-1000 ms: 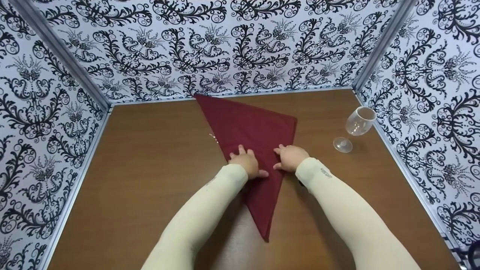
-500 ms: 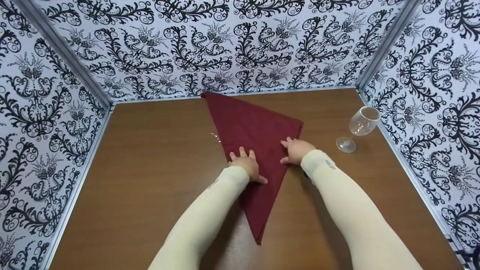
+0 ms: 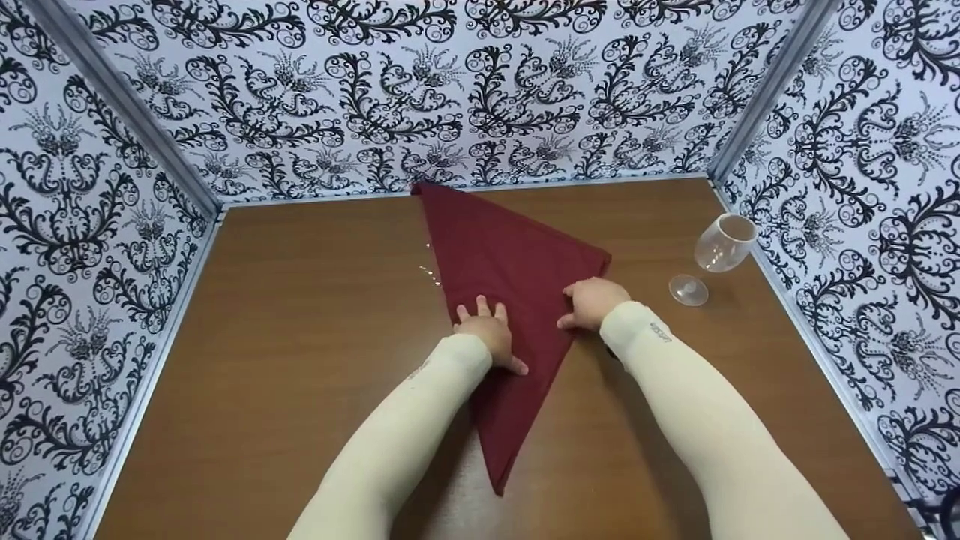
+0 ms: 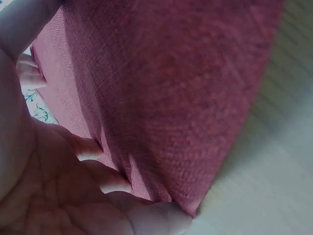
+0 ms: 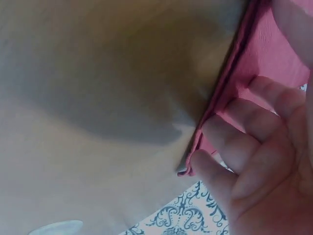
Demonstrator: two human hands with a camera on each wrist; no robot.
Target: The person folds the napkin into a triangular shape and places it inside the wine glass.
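Note:
A dark red cloth napkin, folded into a long triangular shape, lies flat across the table. My left hand rests on its left middle part with fingers spread and thumb pointing right. In the left wrist view the fingertips of that left hand press small creases into the napkin along its edge. On the right edge, my right hand touches the cloth with slightly bent fingers. The right wrist view has the fingertips of the right hand against the napkin, beside its layered edge.
A clear wine glass stands upright on the right side of the brown wooden table. Patterned black-and-white walls enclose the back and both sides. The napkin's far corner reaches the back wall.
The napkin has turned slightly: its far end shifted right and its near tip shifted left. My right hand moved a little right and up along the edge; my left hand stayed almost in place.

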